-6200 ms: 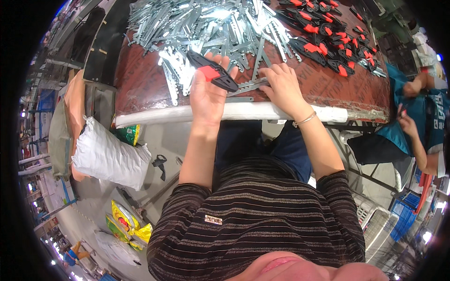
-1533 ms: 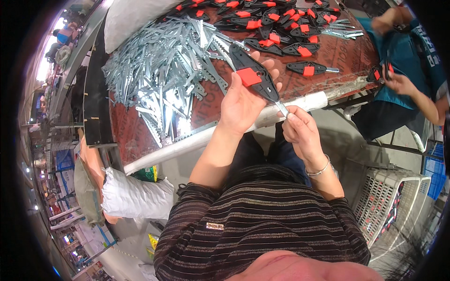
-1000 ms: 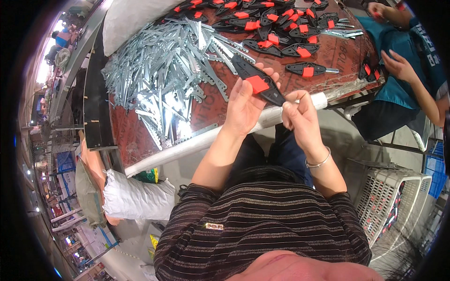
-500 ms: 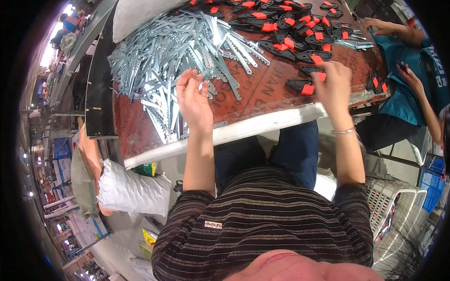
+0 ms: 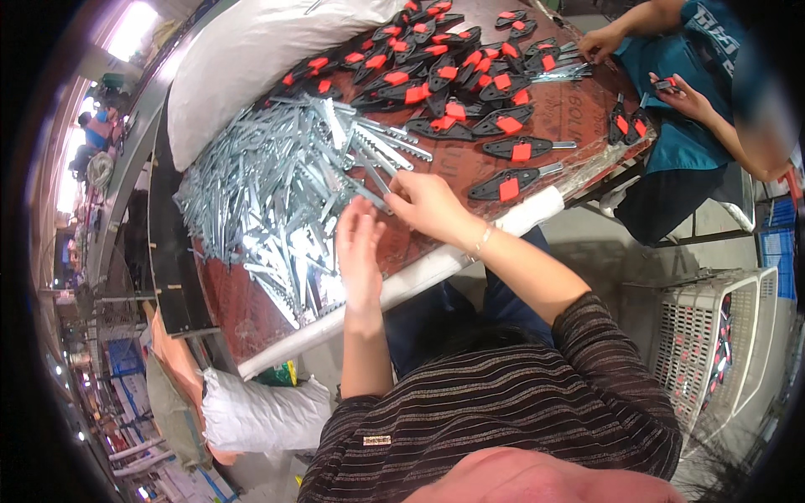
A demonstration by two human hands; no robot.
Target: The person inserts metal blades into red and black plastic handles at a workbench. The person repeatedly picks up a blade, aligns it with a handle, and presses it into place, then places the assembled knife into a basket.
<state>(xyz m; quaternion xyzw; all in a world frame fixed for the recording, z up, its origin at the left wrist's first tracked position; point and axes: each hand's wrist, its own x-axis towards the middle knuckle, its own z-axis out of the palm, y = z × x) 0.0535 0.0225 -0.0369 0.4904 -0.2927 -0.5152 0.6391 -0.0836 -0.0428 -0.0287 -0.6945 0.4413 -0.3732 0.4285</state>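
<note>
My right hand [image 5: 432,208] reaches across to the near right side of a heap of silver toothed metal strips [image 5: 277,180]. Its thumb and fingers pinch the end of one metal strip [image 5: 375,176]. Close by on the left, my left hand [image 5: 360,247] is held over the table edge, fingers apart and slightly blurred, nothing visible in it. To the right lie two black pointed holders with red tabs, a nearer one [image 5: 507,184] and a farther one [image 5: 521,149], each with a silver strip end sticking out.
Many similar black-and-red holders [image 5: 444,75] cover the far table. A white sack [image 5: 243,75] lies behind the strips. A co-worker's hand [image 5: 683,99] holds a black-and-red piece at right; their other hand [image 5: 599,42] is beside some strips. A crate [image 5: 688,335] stands lower right.
My right hand has moved left from the black-and-red holders to the metal strips and pinches one. My left hand stays near the heap's front. The whole view has shifted.
</note>
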